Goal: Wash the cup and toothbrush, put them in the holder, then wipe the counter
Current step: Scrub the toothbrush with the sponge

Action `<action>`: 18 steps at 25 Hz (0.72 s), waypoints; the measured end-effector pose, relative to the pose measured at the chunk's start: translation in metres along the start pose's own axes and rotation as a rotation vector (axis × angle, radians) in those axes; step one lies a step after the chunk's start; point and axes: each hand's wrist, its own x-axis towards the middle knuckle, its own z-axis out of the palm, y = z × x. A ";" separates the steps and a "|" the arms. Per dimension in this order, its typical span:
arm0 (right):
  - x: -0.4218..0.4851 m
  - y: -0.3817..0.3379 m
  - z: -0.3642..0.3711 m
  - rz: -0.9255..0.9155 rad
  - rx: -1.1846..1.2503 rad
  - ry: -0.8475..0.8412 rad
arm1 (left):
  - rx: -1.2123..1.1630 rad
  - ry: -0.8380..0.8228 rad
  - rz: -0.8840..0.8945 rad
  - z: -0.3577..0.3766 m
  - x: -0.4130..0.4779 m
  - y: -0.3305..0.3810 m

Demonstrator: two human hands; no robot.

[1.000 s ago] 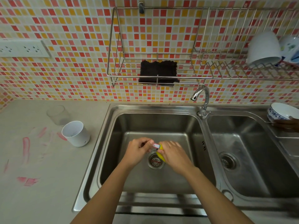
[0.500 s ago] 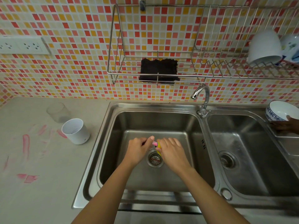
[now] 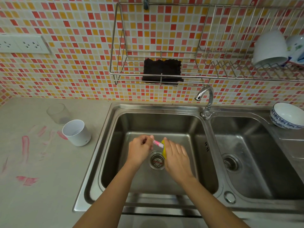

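Toothbrush (image 3: 158, 143), pink, low in the left basin of the sink (image 3: 105, 145), just above the drain strainer (image 3: 157, 160): handle end pinched in the curled fingers of the left hand (image 3: 140, 149), other end against a yellow sponge (image 3: 164, 151) grasped by the right hand (image 3: 176, 157), fingers lying fairly straight over it. Both forearms reaching in over the front rim. Left of the sink, on the grey surface (image 3: 54, 186), pink smears (image 3: 25, 148); farther back, white cup (image 3: 76, 132) upright, mouth up, near the basin's corner, clear glass (image 3: 58, 113) just behind it. Beyond, faucet (image 3: 205, 99) between the two basins, blue-patterned bowl (image 3: 287, 116) at far right, and on the tiled wall a wire rack (image 3: 128, 74) holding a dark cloth (image 3: 162, 72).
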 end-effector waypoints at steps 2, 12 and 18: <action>-0.002 -0.006 0.002 0.003 -0.011 0.026 | -0.051 -0.001 -0.052 0.007 -0.003 0.000; 0.000 0.000 0.011 -0.005 0.091 -0.101 | -0.061 -0.035 -0.090 0.008 -0.002 -0.004; -0.002 0.000 0.008 -0.012 0.097 -0.102 | -0.065 -0.016 -0.097 0.007 -0.002 0.004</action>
